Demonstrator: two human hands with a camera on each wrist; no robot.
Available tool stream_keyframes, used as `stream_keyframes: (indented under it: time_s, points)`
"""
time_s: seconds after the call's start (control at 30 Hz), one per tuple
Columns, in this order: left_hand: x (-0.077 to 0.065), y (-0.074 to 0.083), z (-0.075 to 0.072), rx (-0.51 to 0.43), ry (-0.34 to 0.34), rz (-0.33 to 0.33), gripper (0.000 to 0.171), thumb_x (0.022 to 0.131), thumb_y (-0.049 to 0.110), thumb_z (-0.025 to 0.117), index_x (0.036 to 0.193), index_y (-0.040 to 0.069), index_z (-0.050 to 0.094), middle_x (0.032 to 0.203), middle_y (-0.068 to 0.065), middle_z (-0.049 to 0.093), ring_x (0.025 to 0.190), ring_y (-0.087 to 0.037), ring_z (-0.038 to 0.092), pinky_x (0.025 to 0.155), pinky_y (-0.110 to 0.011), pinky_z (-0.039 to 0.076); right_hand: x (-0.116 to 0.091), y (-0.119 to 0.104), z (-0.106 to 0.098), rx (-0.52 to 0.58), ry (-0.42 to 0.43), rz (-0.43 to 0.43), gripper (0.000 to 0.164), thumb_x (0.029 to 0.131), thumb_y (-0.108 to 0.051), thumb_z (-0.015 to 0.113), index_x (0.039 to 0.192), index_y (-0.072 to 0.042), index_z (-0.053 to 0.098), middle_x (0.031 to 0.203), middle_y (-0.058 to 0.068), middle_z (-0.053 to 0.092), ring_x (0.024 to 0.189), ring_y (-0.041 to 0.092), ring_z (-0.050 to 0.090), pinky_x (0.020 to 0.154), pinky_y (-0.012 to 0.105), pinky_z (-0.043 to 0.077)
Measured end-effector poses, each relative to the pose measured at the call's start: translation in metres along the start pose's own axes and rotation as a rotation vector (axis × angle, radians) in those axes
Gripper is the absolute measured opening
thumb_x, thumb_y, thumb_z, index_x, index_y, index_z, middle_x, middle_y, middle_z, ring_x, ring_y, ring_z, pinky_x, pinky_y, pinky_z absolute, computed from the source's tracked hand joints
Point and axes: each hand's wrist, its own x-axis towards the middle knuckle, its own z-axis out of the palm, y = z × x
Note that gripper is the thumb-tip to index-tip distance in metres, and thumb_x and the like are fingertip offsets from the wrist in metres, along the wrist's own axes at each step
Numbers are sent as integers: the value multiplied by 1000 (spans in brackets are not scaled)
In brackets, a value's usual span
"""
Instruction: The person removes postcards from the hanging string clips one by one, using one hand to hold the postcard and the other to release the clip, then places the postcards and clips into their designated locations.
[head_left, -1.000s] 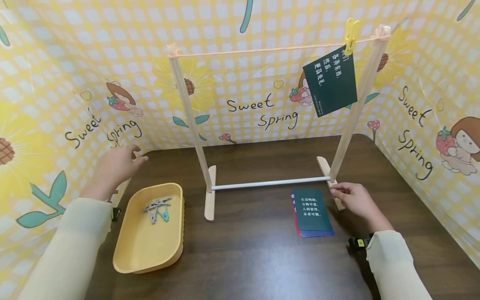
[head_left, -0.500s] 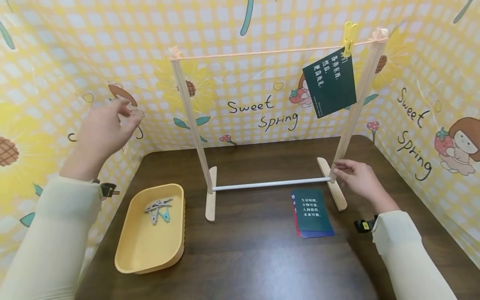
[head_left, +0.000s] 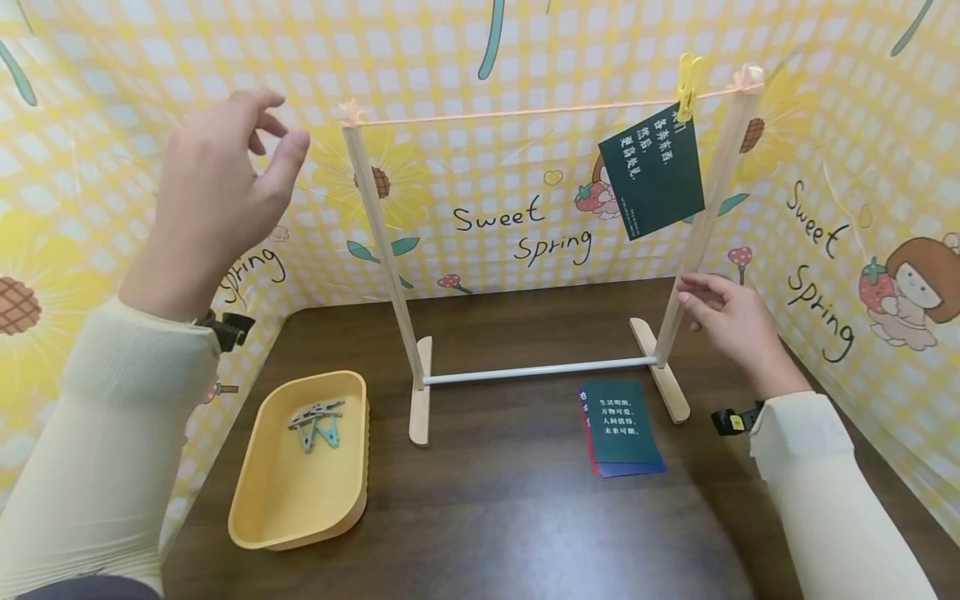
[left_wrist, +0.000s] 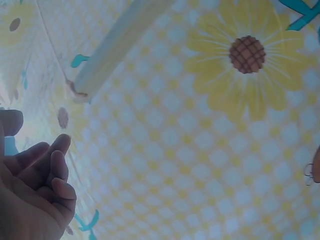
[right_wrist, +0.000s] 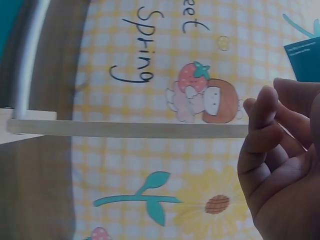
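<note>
My left hand [head_left: 221, 187] is raised in the air left of a wooden frame's left post [head_left: 386, 258]. Its fingers are loosely bent and hold nothing, as the left wrist view also shows. Beside the right post [head_left: 675, 308] hovers my right hand [head_left: 731, 321], fingers loosely curled and empty; whether they touch the post I cannot tell. From the pink string [head_left: 495, 112] a dark green card [head_left: 652, 175] hangs tilted, held at its upper right corner by a yellow clothespin [head_left: 687, 87]. The card's corner [right_wrist: 304, 60] shows in the right wrist view.
A yellow tray [head_left: 300, 517] at the left holds several small clothespins [head_left: 318, 421], grey and blue. On the brown table [head_left: 487, 500], a few overlapping cards [head_left: 622, 425] lie near the frame's right foot. A white rod [head_left: 540, 367] joins the posts low down. Checked cloth surrounds the table.
My left hand has risen from beside the tray to about string height. My right hand has moved up a little along the right post. The hanging card and the tray stay put.
</note>
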Motion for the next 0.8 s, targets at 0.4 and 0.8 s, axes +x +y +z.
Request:
stream_keyframes:
  time_s: [0.4,0.8]
  points:
    - [29,30,4,-15,-7,91,43,99,31,54,126,-2,58,106,-19,68,82,-35,57,74,-44,40,11,-25,-20,19,79,-39,43,98,-35,59,132,-8,60,123,11,62,66,11,62,52,22,46]
    - [54,59,19,-42,-88,121,45,99,32,54,129,-1,58,109,-18,67,88,-33,57,81,-45,41,18,-40,-31,38,131,-63,43,98,-31,59,136,-11,58,127,8,60,65,11,62,48,23,43]
